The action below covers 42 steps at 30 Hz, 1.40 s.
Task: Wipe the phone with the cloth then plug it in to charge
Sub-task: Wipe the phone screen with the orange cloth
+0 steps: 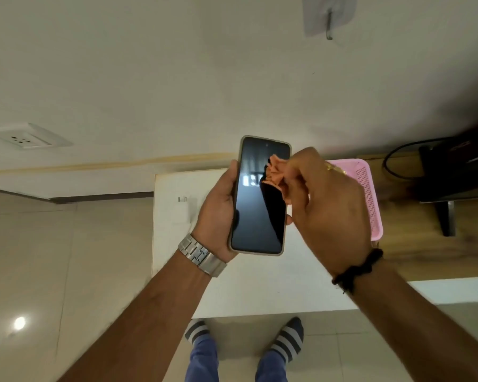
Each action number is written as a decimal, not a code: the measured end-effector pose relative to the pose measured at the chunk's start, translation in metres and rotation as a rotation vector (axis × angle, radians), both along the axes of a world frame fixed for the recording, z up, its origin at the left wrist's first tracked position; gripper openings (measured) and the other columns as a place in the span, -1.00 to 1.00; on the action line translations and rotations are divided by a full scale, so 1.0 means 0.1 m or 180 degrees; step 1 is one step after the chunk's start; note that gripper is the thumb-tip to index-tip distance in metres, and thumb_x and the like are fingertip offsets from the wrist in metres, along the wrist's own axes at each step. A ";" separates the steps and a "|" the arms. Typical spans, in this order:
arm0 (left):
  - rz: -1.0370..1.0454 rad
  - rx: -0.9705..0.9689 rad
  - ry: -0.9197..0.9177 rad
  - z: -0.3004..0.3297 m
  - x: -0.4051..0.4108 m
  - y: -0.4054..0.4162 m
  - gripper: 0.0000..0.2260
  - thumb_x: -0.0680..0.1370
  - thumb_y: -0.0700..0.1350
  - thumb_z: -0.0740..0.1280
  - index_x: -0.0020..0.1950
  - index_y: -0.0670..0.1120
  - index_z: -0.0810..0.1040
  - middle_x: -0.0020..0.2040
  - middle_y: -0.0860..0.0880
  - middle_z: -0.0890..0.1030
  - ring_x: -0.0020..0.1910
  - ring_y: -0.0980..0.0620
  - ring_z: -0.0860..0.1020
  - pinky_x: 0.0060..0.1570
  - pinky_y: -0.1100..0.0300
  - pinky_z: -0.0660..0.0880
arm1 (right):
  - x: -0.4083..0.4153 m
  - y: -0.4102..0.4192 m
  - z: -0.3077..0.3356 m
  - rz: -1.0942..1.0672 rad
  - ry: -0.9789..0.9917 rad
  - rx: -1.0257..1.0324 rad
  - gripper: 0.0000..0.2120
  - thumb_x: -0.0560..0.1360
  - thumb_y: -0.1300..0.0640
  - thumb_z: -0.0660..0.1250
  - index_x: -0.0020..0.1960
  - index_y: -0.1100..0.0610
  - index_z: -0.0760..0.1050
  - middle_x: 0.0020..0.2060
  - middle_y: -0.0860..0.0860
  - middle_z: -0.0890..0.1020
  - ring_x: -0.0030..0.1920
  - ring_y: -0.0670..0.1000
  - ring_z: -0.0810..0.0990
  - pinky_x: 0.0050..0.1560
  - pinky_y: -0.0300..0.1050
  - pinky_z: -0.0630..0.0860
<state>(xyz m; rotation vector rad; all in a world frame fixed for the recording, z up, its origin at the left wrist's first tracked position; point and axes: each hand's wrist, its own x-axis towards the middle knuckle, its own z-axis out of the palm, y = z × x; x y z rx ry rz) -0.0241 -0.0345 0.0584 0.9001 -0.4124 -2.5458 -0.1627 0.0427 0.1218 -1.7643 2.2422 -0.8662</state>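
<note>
My left hand grips a phone in a beige case, dark screen facing up, held upright over the white table. My right hand pinches a bunched orange cloth against the upper right part of the screen. A white charger adapter lies on the table just left of my left hand. Its cable is hidden from view. A white wall socket sits on the wall at the far left.
A pink plastic basket stands on the table behind my right hand. To its right is a wooden surface with a black device and a black cable. A wall hook hangs above. My socked feet stand on the tiled floor below.
</note>
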 end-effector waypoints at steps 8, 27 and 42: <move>0.0011 0.0182 0.0096 0.01 -0.11 0.15 -0.63 0.59 0.18 0.28 0.24 -0.02 0.63 0.20 -0.10 0.59 0.26 -0.15 0.50 0.45 -0.06 0.29 | 0.14 -0.41 0.13 0.0017 -0.0312 0.0049 -0.93 0.58 0.06 0.15 -0.07 0.02 0.35 -0.39 -0.16 0.41 -0.35 -0.16 0.44 -0.40 -0.35 0.27; -0.0093 0.0238 -0.0049 -0.01 -0.05 0.13 -0.48 0.67 0.25 0.04 0.08 -0.04 0.68 -0.10 -0.11 0.72 -0.20 -0.13 0.70 -0.14 -0.08 0.66 | -0.07 -0.33 0.04 -0.0203 -0.0213 -0.0007 -0.83 0.66 0.15 0.28 0.14 0.16 0.61 -0.06 0.10 0.70 -0.05 0.14 0.66 0.01 0.13 0.57; 0.0136 0.0324 0.0124 0.08 -0.10 0.11 -0.62 0.67 0.16 0.17 0.20 -0.03 0.67 0.09 -0.09 0.70 0.08 -0.09 0.66 0.10 0.05 0.61 | 0.15 -0.43 0.07 -0.0186 0.0296 0.0306 -0.73 0.68 0.12 0.18 0.07 0.15 0.66 -0.06 0.07 0.65 -0.06 0.13 0.61 -0.08 0.02 0.55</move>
